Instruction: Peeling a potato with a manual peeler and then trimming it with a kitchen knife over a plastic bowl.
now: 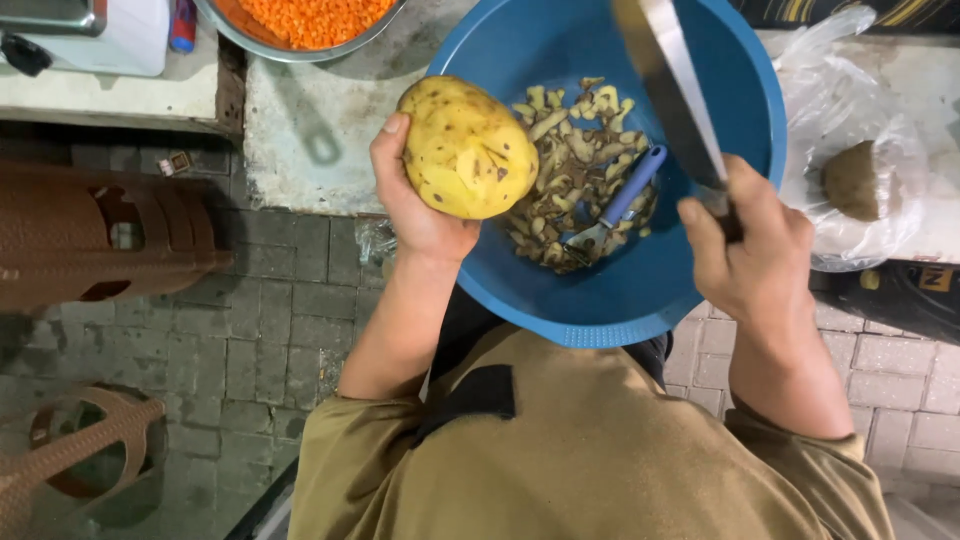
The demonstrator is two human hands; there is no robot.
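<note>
Closest to the camera is the person's olive-tan shirt (590, 450), filling the bottom edge, with both bare forearms reaching up out of it. The left hand (415, 200) is wrapped around a big peeled potato (467, 148), fingers closed behind it and thumb up along its left side. The potato is yellow with a few brown spots and sits just over the left rim of a blue plastic basin (640, 300). The right hand (755, 260) is clenched tight around the handle of a large knife (670, 85), blade pointing up and away over the right half of the basin.

Inside the basin there's a pile of potato peels (575, 160) in the middle, and a peeler with a blue handle (620, 200) lying on top of them, touching the peels.

The basin's far side rests on a worn concrete counter (310, 150). At the counter's far left edge there's a metal bowl of orange lentils (305, 20). On the right end sits a clear plastic bag (850, 110) holding an unpeeled brown potato (853, 180). Below is grey brick paving (260, 330), with brown wicker furniture (90, 235) off to the left.
</note>
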